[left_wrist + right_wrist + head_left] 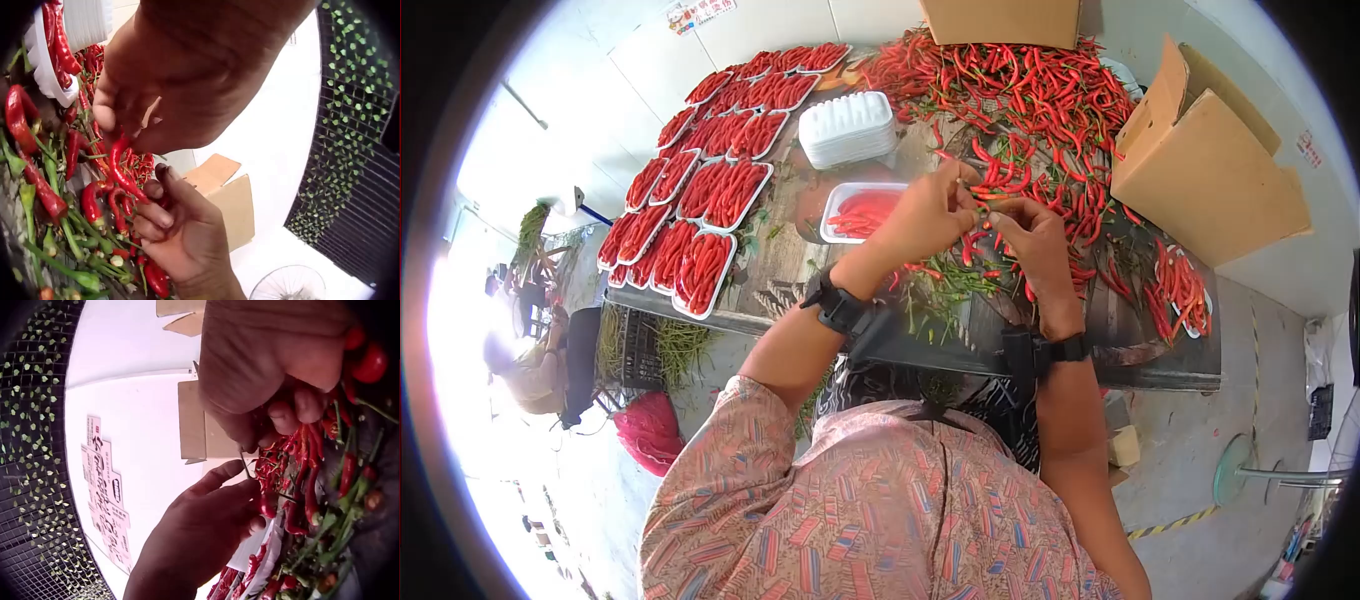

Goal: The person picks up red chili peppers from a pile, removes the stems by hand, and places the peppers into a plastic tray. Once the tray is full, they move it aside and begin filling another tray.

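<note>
Over the table's front part, the left hand [930, 215] and right hand [1035, 245] meet fingertip to fingertip. In the left wrist view, a curved red chili [119, 164] hangs from the left hand [181, 81] and reaches the curled fingers of the right hand [194, 237], where more red shows. The right wrist view has the left hand [200, 525] pinching a red chili [269, 504], its thin stem [245, 464] just under the right hand's fingertips [249, 445]. Left of the hands is a white tray [830, 232] partly filled with chilies [865, 212].
Filled trays [703, 272] stand in rows at the left, beside stacked white trays [847, 130]. A large chili heap [1020, 90] covers the back. Green stems [948, 290] lie near the front edge. An open cardboard box [1200, 180] and another chili tray [1190, 290] are at the right.
</note>
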`<state>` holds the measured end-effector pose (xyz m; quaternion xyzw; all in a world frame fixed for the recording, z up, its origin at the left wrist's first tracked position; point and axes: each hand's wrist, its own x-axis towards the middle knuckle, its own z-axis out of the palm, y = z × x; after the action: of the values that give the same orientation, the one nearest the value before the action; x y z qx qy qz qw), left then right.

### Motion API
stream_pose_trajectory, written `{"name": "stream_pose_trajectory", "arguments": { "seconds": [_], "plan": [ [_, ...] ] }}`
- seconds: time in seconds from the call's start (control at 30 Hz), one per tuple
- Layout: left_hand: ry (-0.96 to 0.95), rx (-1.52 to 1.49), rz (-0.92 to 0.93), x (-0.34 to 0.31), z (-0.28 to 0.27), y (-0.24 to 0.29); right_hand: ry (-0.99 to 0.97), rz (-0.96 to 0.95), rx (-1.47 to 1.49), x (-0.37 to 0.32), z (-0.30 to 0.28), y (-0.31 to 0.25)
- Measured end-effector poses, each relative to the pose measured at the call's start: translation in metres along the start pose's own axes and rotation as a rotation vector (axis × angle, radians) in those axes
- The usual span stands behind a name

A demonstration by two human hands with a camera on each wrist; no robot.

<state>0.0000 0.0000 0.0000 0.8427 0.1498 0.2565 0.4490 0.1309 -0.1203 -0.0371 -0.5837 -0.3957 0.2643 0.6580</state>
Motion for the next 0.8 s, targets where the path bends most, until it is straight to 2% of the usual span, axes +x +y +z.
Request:
{"name": "stream_pose_trajectory", "arguments": {
  "seconds": [0.07, 0.5, 0.57, 0.6, 0.67, 0.8],
  "plan": [
    [-0.066, -0.227, -0.008, -0.003, 0.003, 0.003, -0.052, -0.013, 0.009, -0.002, 0.001, -0.001],
    [-0.085, -0.211, -0.056, -0.015, -0.005, 0.015, -0.137, 0.033, 0.051, -0.005, 0.005, -0.002],
    [-0.073, -0.165, 0.027, -0.016, -0.004, 0.018, -0.184, 0.14, 0.241, -0.007, 0.005, -0.005],
    [-0.074, -0.166, 0.027, -0.016, -0.004, 0.018, -0.183, 0.141, 0.24, -0.006, 0.003, -0.004],
    [-0.096, -0.181, 0.07, -0.016, -0.003, 0.019, -0.331, 0.151, 0.533, -0.003, -0.001, 0.002],
    [-0.184, -0.286, 0.041, -0.017, -0.01, 0.03, -0.389, 0.19, 0.67, -0.003, -0.004, 0.006]
  ]
}}
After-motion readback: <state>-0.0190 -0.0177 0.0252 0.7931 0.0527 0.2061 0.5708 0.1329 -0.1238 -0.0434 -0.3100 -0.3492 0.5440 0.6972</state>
